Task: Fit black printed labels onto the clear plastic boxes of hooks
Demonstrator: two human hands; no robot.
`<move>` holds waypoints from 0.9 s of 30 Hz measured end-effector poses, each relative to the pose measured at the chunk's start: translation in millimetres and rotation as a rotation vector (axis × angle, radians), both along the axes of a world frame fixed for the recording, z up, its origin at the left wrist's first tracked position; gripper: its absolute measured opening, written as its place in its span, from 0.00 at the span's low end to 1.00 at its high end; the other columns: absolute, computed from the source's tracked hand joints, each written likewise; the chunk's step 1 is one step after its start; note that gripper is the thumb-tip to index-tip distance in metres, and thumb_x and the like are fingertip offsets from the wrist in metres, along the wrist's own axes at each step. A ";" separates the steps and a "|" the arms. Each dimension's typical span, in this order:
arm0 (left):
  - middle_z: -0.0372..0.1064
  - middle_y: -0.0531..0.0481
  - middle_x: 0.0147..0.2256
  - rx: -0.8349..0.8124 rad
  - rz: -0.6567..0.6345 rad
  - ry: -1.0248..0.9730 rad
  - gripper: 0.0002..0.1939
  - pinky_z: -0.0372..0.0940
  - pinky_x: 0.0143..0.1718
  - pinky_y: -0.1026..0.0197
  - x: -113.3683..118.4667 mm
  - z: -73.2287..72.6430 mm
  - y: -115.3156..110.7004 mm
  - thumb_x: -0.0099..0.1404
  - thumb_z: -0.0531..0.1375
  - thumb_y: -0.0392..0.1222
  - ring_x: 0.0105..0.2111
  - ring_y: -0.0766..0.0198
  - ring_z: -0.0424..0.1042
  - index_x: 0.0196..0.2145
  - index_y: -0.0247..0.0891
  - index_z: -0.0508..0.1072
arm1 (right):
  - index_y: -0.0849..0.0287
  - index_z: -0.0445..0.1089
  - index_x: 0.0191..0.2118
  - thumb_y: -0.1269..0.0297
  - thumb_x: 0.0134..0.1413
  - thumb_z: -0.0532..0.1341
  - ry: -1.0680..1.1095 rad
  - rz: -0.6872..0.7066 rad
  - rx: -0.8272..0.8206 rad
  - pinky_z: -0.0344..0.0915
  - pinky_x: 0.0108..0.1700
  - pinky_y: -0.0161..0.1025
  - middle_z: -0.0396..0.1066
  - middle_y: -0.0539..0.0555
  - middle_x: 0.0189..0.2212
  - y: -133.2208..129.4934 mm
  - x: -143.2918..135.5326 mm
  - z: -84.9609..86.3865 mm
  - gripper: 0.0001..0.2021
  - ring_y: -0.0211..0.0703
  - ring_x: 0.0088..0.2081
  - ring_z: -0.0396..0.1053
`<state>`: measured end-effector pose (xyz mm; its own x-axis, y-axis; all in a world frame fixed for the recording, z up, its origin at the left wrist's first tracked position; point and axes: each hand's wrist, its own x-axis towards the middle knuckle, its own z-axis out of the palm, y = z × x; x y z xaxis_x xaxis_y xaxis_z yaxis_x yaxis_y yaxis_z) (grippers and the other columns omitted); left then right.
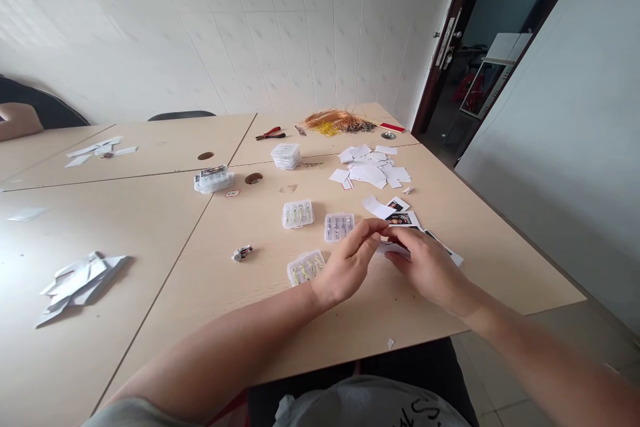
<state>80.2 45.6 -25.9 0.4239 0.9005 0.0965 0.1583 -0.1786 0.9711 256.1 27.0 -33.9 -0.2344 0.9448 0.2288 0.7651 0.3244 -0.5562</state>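
Note:
Just above the table, a white paper card is between my two hands, partly covered by the fingers. My right hand pinches it with the thumb below and the fingers above. My left hand curls in from the other side, fingers closed at the card's left end, the tips partly hidden. Beside my left hand lie a clear plastic box with yellowish lures and a box with greyish lures. Another box of yellowish lures sits farther back. Dark printed cards lie just beyond my right hand.
Loose white cards are heaped behind the hands. Stacked clear boxes, another box stack, red-handled pliers and copper-coloured strands stand farther off. Scrap paper lies left. The table's right edge is near my right arm.

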 end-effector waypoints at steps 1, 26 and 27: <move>0.73 0.46 0.50 0.012 0.006 -0.007 0.14 0.62 0.61 0.53 -0.1 -0.9 0.6 0.73 0.49 0.44 0.55 0.57 0.70 0.49 0.41 0.70 | 0.54 0.72 0.50 0.75 0.58 0.57 0.003 -0.003 0.008 0.74 0.49 0.50 0.80 0.57 0.48 0.3 0.2 0.1 0.17 0.53 0.49 0.78; 0.62 0.38 0.65 0.252 -0.115 0.131 0.25 0.56 0.68 0.46 2.4 -21.8 3.2 0.71 0.54 0.41 0.66 0.50 0.60 0.64 0.40 0.61 | 0.53 0.58 0.58 0.72 0.57 0.57 0.054 0.057 0.056 0.71 0.56 0.59 0.72 0.63 0.53 -3.9 6.4 -22.7 0.23 0.58 0.58 0.71; 0.61 0.38 0.66 0.247 -0.110 0.130 0.25 0.56 0.68 0.46 2.3 -21.3 2.9 0.71 0.52 0.40 0.67 0.51 0.60 0.65 0.40 0.60 | 0.53 0.57 0.58 0.72 0.56 0.58 0.058 0.054 0.059 0.71 0.56 0.60 0.71 0.63 0.53 -3.5 6.4 -23.2 0.24 0.59 0.58 0.71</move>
